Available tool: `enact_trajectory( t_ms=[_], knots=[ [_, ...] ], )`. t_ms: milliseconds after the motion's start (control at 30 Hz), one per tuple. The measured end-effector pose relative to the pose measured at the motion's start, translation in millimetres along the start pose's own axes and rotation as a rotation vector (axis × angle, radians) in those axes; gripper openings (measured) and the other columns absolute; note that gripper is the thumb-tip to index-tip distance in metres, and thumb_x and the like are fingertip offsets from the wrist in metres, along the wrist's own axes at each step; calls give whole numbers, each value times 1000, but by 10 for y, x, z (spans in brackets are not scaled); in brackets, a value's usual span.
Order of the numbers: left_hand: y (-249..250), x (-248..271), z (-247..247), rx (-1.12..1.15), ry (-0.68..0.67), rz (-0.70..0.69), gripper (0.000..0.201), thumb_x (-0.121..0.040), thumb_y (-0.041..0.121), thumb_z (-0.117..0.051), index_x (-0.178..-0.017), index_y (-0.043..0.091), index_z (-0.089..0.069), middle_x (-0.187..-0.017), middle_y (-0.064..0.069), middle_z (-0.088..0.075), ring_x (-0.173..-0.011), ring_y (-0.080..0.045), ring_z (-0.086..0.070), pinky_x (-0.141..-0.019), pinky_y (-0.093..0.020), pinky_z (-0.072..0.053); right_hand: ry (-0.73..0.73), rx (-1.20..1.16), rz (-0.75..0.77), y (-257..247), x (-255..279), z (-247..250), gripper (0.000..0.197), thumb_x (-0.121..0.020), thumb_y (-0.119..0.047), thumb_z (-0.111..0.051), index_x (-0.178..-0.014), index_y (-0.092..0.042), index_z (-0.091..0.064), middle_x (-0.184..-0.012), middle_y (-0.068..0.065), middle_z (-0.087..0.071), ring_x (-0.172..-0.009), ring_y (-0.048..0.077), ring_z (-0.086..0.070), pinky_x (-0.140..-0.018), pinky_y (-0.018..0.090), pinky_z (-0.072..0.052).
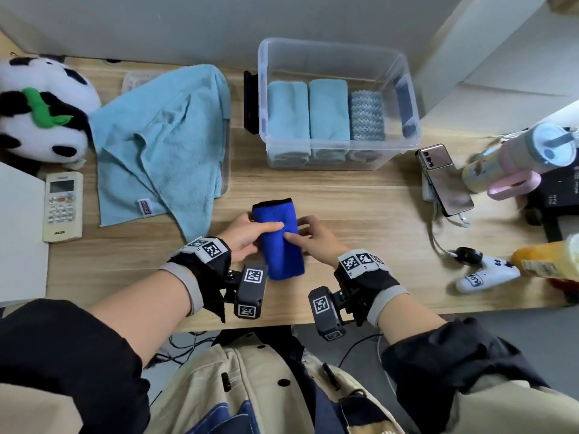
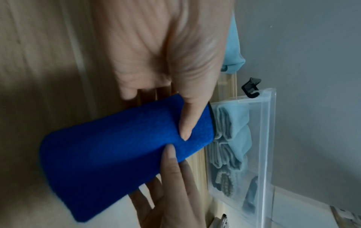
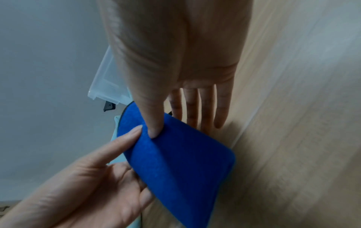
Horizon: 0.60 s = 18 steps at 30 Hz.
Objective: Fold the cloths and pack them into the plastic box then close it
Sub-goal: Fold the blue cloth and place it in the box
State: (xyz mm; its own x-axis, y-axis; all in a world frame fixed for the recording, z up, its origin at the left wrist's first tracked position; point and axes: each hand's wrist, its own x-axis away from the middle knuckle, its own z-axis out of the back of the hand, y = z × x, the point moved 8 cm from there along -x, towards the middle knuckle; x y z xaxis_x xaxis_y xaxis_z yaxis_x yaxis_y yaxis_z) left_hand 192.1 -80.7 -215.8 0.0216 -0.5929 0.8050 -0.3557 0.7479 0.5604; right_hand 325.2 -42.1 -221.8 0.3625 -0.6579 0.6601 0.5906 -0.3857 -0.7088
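Wood-grain table (image 1: 360, 195) fills the head view under a pale wall, with a folded blue cloth (image 1: 279, 239) lying at the near middle between both hands. At its left edge, the left hand (image 1: 247, 236) lays its thumb across the top, and the right hand (image 1: 316, 239) does the same from the right edge. Beyond, at the far middle, stands the clear plastic box (image 1: 338, 57), open, with three folded cloths already in a row and room left at its right end; an unfolded light blue cloth (image 1: 163, 136) sprawls to the far left. From the left wrist, the left thumb presses the bundle's far end with the other fingers (image 2: 129, 91) tucked beneath, so that hand pinches it. From the right wrist, the right thumb dents the fabric while four straight fingers (image 3: 207, 108) run under it (a pinch, not a fist). To carry it well, I judge both hands should keep the layers squeezed together, lift the bundle level, then lower it on edge into the free gap so the fold does not spring apart.
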Motion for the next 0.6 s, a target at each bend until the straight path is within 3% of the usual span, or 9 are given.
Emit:
enact_trajectory(
  t_ms=[100, 167, 233, 300, 367, 467, 533, 600],
  knots=[
    [198, 62, -150, 10, -110, -45, 19, -82, 3, -66, -97, 16, -63, -90, -2, -72, -83, -16, -67, -75, -34, -54, -64, -227, -12, -65, 101, 85, 49, -90, -32, -59, -134, -17, -42, -122, 7, -61, -102, 14, -60, -80, 24, -49],
    [367, 120, -257, -9, -167, -93, 19, -84, 8, -65, -100, 17, -64, -90, 0, -72, -83, -14, -68, -77, -37, -53, -114, -313, 11, -178, 191, 152, 45, -92, -32, -56, -134, -17, -46, -125, 2, -61, -107, 12, -60, -85, 24, -48],
    [534, 172, -340, -57, -198, -143, 25, -84, 15, -66, -109, 17, -62, -101, -3, -70, -91, -17, -66, -77, -38, -55, -153, -327, 47, -273, 234, 236, 38, -94, -31, -54, -129, -16, -53, -124, 3, -62, -109, 14, -60, -91, 26, -47],
    [739, 211, -396, -131, -176, -248, 27, -84, 12, -66, -110, 18, -60, -104, -3, -68, -92, -19, -65, -75, -36, -56, -156, -326, 75, -386, 268, 348, 40, -91, -34, -58, -126, -15, -56, -123, 4, -64, -110, 14, -61, -95, 27, -47],
    [968, 248, -447, -197, -123, -382, 28, -84, 5, -65, -106, 21, -58, -100, -1, -66, -88, -16, -64, -68, -31, -58, -110, -326, 94, -504, 269, 483, 50, -84, -38, -63, -128, -16, -54, -123, 5, -64, -110, 16, -62, -95, 28, -49],
    [1290, 290, -579, -259, -73, -517, 31, -83, 4, -66, -111, 16, -57, -96, 0, -63, -82, -12, -62, -60, -22, -57, 42, -323, 210, -776, 269, 761, 35, -91, -21, -60, -124, -15, -53, -114, 6, -65, -98, 17, -62, -85, 28, -50],
    [1462, 272, -637, -247, -57, -544, 37, -82, 9, -68, -116, 14, -55, -97, 0, -64, -84, -12, -63, -64, -23, -58, 111, -313, 301, -968, 264, 932, 26, -92, -13, -57, -118, -15, -56, -109, 8, -64, -95, 18, -60, -87, 31, -48],
    [1627, 220, -664, -242, -47, -551, 44, -82, 16, -70, -122, 14, -53, -104, -3, -66, -91, -16, -65, -77, -29, -56, 166, -313, 333, -1120, 234, 1107, 22, -92, -11, -57, -112, -17, -58, -107, 9, -65, -92, 17, -61, -86, 30, -49]
  ],
)
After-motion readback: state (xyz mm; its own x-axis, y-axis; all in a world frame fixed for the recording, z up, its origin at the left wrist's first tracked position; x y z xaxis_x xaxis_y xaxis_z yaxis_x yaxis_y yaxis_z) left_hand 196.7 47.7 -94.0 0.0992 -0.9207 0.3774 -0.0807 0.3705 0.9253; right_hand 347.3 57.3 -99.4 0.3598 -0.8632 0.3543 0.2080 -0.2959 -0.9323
